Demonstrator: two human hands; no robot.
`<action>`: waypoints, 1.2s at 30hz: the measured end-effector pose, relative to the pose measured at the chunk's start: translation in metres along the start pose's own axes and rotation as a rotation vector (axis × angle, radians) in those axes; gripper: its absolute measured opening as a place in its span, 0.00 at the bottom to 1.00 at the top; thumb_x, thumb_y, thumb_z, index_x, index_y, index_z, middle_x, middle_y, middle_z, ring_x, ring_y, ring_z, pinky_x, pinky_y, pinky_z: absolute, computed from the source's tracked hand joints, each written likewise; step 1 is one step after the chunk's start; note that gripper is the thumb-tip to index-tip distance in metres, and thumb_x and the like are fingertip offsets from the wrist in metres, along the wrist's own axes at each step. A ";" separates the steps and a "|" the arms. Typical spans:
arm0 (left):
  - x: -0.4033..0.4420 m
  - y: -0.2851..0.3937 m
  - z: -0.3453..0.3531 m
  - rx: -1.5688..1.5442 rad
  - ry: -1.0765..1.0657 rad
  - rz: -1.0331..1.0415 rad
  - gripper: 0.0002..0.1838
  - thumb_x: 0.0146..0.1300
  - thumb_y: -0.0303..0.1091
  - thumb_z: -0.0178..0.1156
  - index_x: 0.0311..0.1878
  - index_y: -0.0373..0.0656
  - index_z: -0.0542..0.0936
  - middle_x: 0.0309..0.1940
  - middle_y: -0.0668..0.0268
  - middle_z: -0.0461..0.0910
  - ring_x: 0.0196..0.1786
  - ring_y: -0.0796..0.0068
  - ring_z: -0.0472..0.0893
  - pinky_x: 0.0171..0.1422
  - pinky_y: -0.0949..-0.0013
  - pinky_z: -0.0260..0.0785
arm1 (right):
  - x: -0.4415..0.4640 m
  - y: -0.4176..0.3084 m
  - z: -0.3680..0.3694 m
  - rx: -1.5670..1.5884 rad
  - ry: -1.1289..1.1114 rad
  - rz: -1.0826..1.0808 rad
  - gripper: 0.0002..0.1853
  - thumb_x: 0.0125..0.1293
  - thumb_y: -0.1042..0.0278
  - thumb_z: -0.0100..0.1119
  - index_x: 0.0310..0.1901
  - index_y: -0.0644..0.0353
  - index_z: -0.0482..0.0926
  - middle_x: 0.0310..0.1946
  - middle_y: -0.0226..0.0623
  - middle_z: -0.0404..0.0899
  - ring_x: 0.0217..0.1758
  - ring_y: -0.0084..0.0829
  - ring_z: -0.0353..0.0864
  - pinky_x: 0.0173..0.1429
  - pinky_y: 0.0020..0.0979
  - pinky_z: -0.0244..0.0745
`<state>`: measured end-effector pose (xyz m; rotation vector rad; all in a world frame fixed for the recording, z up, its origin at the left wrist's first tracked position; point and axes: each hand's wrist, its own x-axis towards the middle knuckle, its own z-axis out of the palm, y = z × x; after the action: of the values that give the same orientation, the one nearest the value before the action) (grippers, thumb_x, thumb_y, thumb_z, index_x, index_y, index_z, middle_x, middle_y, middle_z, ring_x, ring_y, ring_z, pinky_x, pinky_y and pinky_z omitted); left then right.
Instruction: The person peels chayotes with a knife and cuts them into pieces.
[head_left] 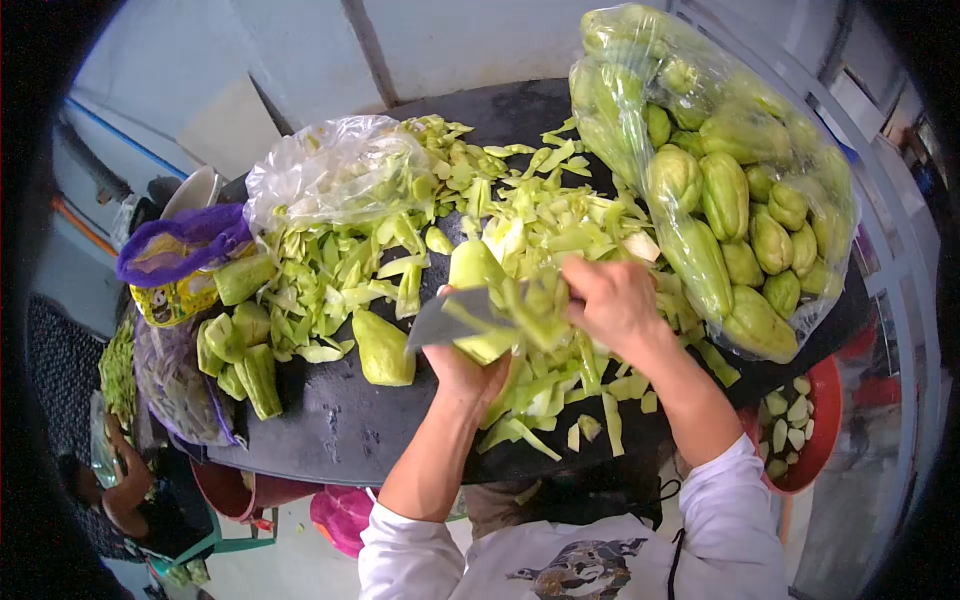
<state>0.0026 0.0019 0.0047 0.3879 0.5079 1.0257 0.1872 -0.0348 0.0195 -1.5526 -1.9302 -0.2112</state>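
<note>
My left hand (468, 375) is closed round a pale green chayote (475, 265), held upright over the dark table (330, 430). In my right hand (615, 300) is a wide-bladed knife, its grey blade (450, 318) crossing in front of the chayote and pointing left. Green peel, blurred by motion, lies along or beside the blade. Peel strips (560, 220) are heaped behind and under both hands. A peeled chayote piece (382, 348) rests just left of my left hand.
A clear bag of chayotes (740, 190) fills the right side. Another plastic bag (335, 170), a purple-rimmed bag (185, 260) and chayote pieces (240, 350) are at left. Below the table are a red basin (825, 430) and, lower left, another person (125, 480).
</note>
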 end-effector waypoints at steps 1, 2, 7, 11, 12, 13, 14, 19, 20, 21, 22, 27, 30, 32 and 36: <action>-0.001 -0.001 0.003 -0.037 0.004 0.059 0.28 0.65 0.59 0.50 0.55 0.44 0.75 0.48 0.61 0.79 0.50 0.61 0.80 0.55 0.57 0.74 | 0.001 0.008 0.002 -0.021 0.009 0.059 0.13 0.49 0.68 0.69 0.27 0.56 0.70 0.17 0.34 0.77 0.20 0.41 0.79 0.25 0.39 0.73; -0.002 -0.002 0.002 -0.022 -0.031 0.061 0.28 0.65 0.59 0.50 0.55 0.45 0.75 0.48 0.61 0.79 0.50 0.61 0.80 0.55 0.57 0.75 | -0.002 0.011 0.002 -0.011 -0.008 0.058 0.13 0.50 0.67 0.69 0.27 0.55 0.71 0.17 0.33 0.76 0.20 0.40 0.80 0.25 0.38 0.73; 0.005 -0.003 -0.005 0.060 0.072 -0.046 0.30 0.65 0.60 0.47 0.57 0.46 0.75 0.48 0.61 0.79 0.50 0.61 0.80 0.52 0.53 0.75 | -0.002 -0.011 0.000 0.023 0.034 -0.144 0.17 0.56 0.56 0.71 0.32 0.55 0.72 0.14 0.35 0.77 0.18 0.35 0.81 0.23 0.37 0.74; 0.006 0.004 -0.012 0.012 -0.198 -0.022 0.29 0.64 0.54 0.43 0.58 0.43 0.74 0.51 0.58 0.79 0.50 0.55 0.80 0.53 0.51 0.75 | -0.001 0.020 0.008 -0.108 -0.056 0.069 0.16 0.59 0.57 0.70 0.32 0.55 0.72 0.17 0.34 0.79 0.17 0.32 0.80 0.21 0.35 0.74; 0.010 0.006 -0.015 0.007 -0.300 -0.024 0.30 0.65 0.57 0.43 0.59 0.44 0.73 0.52 0.58 0.79 0.50 0.56 0.80 0.54 0.51 0.75 | -0.001 0.020 0.007 -0.128 -0.067 0.088 0.16 0.59 0.57 0.70 0.31 0.55 0.71 0.17 0.33 0.79 0.17 0.32 0.80 0.21 0.35 0.74; 0.013 0.006 -0.016 0.001 -0.397 -0.019 0.31 0.66 0.59 0.43 0.60 0.44 0.72 0.53 0.59 0.78 0.50 0.57 0.80 0.55 0.51 0.75 | 0.000 0.019 0.006 -0.144 -0.081 0.100 0.16 0.59 0.57 0.70 0.31 0.55 0.71 0.18 0.33 0.80 0.17 0.32 0.79 0.22 0.34 0.74; 0.011 0.002 -0.017 -0.002 -0.399 -0.014 0.31 0.66 0.59 0.43 0.60 0.44 0.72 0.53 0.59 0.78 0.50 0.57 0.80 0.55 0.51 0.75 | -0.001 0.014 0.006 -0.113 -0.096 0.089 0.16 0.59 0.58 0.70 0.31 0.55 0.72 0.18 0.33 0.80 0.17 0.32 0.80 0.22 0.34 0.75; 0.005 -0.012 -0.019 -0.061 -0.146 0.026 0.35 0.64 0.66 0.48 0.59 0.43 0.72 0.48 0.58 0.79 0.47 0.61 0.81 0.52 0.53 0.75 | 0.005 -0.012 -0.001 0.007 0.028 -0.054 0.14 0.57 0.61 0.70 0.32 0.56 0.72 0.19 0.35 0.81 0.20 0.36 0.82 0.24 0.36 0.75; 0.002 -0.007 -0.015 0.025 -0.152 -0.035 0.33 0.63 0.62 0.49 0.57 0.42 0.72 0.45 0.56 0.80 0.44 0.59 0.81 0.48 0.55 0.75 | 0.005 0.002 0.005 -0.029 -0.026 0.064 0.14 0.57 0.61 0.70 0.32 0.56 0.73 0.19 0.37 0.80 0.21 0.38 0.83 0.25 0.37 0.75; 0.003 0.000 -0.006 0.107 -0.166 -0.095 0.31 0.63 0.59 0.49 0.56 0.40 0.73 0.42 0.54 0.80 0.42 0.57 0.81 0.44 0.56 0.74 | 0.005 0.017 0.008 -0.073 -0.078 0.179 0.13 0.56 0.62 0.70 0.33 0.56 0.74 0.19 0.38 0.80 0.23 0.40 0.83 0.25 0.38 0.75; 0.006 0.000 -0.004 0.059 -0.205 -0.064 0.33 0.63 0.58 0.46 0.54 0.36 0.76 0.41 0.54 0.81 0.40 0.58 0.81 0.42 0.57 0.72 | 0.005 0.028 0.008 -0.132 -0.120 0.261 0.11 0.56 0.63 0.69 0.34 0.56 0.75 0.19 0.42 0.80 0.25 0.45 0.84 0.27 0.42 0.76; 0.007 0.004 -0.004 -0.084 -0.316 -0.090 0.31 0.66 0.55 0.45 0.59 0.36 0.73 0.49 0.50 0.78 0.46 0.54 0.79 0.48 0.56 0.73 | 0.000 0.035 0.007 -0.069 -0.060 0.346 0.12 0.54 0.64 0.68 0.36 0.56 0.77 0.21 0.45 0.81 0.27 0.51 0.83 0.32 0.48 0.77; 0.009 0.011 0.005 -0.177 -0.161 -0.099 0.29 0.68 0.52 0.45 0.60 0.36 0.72 0.52 0.50 0.77 0.51 0.52 0.78 0.57 0.53 0.73 | 0.000 0.034 0.007 -0.072 -0.054 0.368 0.13 0.53 0.65 0.69 0.37 0.55 0.76 0.22 0.44 0.82 0.27 0.50 0.84 0.32 0.48 0.78; 0.009 0.014 0.007 -0.248 -0.082 -0.087 0.30 0.68 0.52 0.45 0.60 0.35 0.73 0.53 0.50 0.78 0.55 0.53 0.78 0.62 0.55 0.70 | -0.001 0.028 0.005 -0.057 -0.068 0.327 0.13 0.53 0.64 0.69 0.36 0.56 0.75 0.22 0.43 0.82 0.27 0.48 0.84 0.31 0.46 0.78; 0.011 0.011 -0.004 -0.192 -0.065 -0.071 0.32 0.67 0.56 0.46 0.59 0.36 0.75 0.51 0.53 0.80 0.53 0.57 0.79 0.62 0.54 0.71 | -0.005 0.002 0.004 -0.023 -0.028 0.087 0.16 0.55 0.58 0.70 0.30 0.56 0.71 0.19 0.38 0.79 0.24 0.40 0.83 0.26 0.38 0.76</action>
<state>-0.0026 0.0166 0.0050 0.2296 0.3586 0.9801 0.1881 -0.0362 0.0132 -1.6587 -1.8829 -0.1763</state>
